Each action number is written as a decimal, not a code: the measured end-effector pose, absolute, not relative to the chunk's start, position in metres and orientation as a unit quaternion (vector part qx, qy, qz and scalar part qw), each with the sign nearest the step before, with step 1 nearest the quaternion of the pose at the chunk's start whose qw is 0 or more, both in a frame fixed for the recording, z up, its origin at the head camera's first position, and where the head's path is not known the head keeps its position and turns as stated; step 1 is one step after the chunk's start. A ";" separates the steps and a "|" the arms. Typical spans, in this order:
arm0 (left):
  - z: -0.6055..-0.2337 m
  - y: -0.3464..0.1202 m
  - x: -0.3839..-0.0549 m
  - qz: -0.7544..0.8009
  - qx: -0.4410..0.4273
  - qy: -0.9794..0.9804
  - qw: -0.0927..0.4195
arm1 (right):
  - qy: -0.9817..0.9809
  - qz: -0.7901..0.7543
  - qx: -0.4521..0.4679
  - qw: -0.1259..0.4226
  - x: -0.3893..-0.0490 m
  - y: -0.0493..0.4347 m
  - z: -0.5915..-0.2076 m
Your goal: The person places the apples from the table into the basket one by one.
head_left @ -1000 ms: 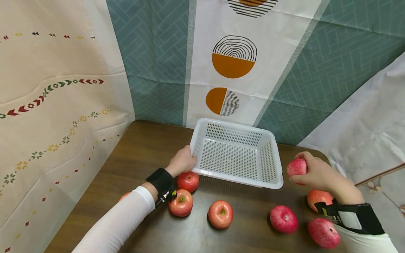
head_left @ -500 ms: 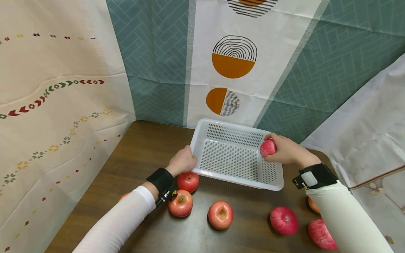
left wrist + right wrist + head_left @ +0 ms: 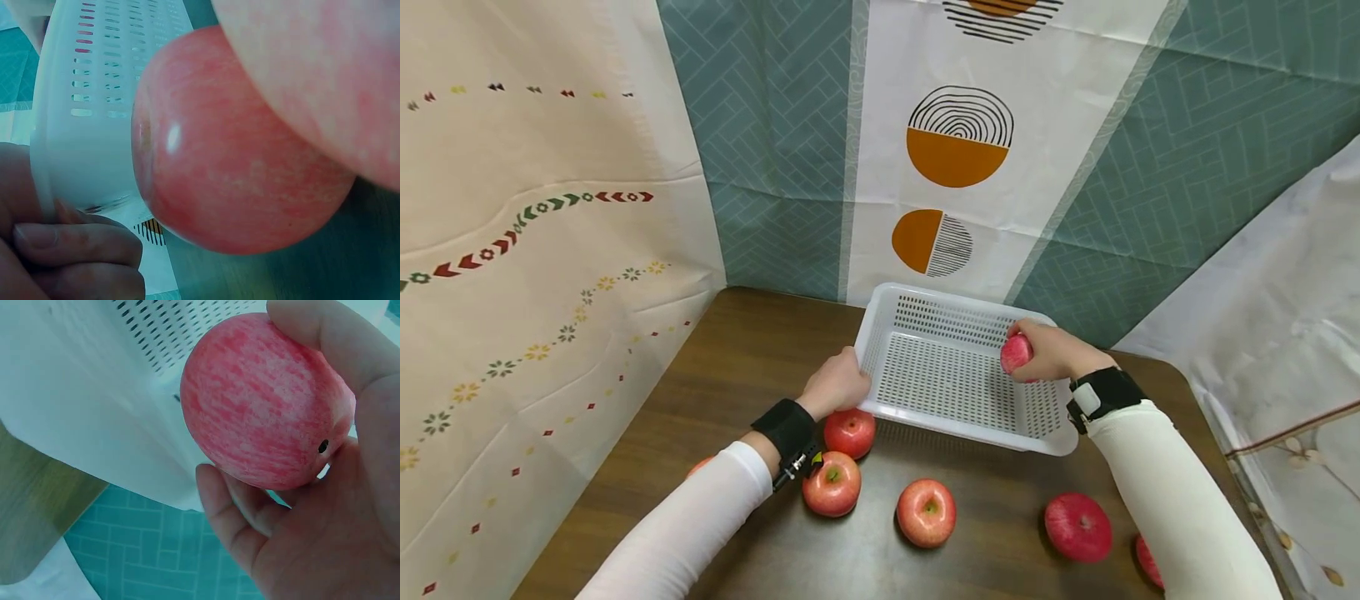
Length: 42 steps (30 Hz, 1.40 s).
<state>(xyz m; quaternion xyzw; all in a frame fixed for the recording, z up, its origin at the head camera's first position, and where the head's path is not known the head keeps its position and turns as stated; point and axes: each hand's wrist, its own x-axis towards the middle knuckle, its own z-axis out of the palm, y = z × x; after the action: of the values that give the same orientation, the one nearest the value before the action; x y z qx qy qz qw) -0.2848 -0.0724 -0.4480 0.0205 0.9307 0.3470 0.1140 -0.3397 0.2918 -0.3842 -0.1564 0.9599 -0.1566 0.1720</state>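
Note:
A white perforated plastic basket (image 3: 955, 423) stands at the back of the table, nothing lying on its floor. My left hand (image 3: 838, 382) grips its left rim near the front corner; in the left wrist view the fingers (image 3: 87, 244) curl under that rim. Inside the basket's right side, my right hand (image 3: 1048, 350) holds a pinkish-red apple (image 3: 1017, 354). The right wrist view shows thumb and fingers round this apple (image 3: 262, 403), with a small dark hole at one end. Close beside my left wrist sit two red apples, one (image 3: 850, 433) near the basket's corner, the other (image 3: 832, 484) nearer me.
More apples lie on the brown table (image 3: 760, 333): one (image 3: 927, 513) in front of the basket, a darker red one (image 3: 1078, 527) to the right, and another (image 3: 1147, 562) partly behind my right sleeve. Patterned cloth (image 3: 775, 150) hangs behind and at both sides.
My right hand has carried the apple leftward from beside the basket, over its right rim and into its right side. My left hand has kept its grip on the rim.

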 end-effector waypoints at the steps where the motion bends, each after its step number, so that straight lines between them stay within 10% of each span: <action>1: -0.448 -0.072 -0.284 0.348 0.021 0.930 0.114 | 0.961 -0.151 -0.156 0.172 -0.342 0.293 -0.386; 18: -0.450 -0.066 -0.288 0.335 0.017 0.935 0.117 | 0.965 -0.072 -0.207 0.146 -0.352 0.300 -0.412; 27: -0.508 -0.078 -0.327 0.329 0.029 0.937 0.111 | 0.963 -0.068 -0.223 0.135 -0.351 0.294 -0.421; 42: -0.448 -0.073 -0.289 0.336 0.024 0.935 0.113 | 0.960 -0.022 -0.262 0.094 -0.362 0.297 -0.444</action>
<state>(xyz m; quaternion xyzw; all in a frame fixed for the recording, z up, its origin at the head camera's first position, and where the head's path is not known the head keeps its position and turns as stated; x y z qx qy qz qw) -0.2889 -0.0726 -0.4483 0.0242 0.9349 0.3358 0.1128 -0.3618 0.2972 -0.4440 -0.2618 0.9603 -0.0222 0.0941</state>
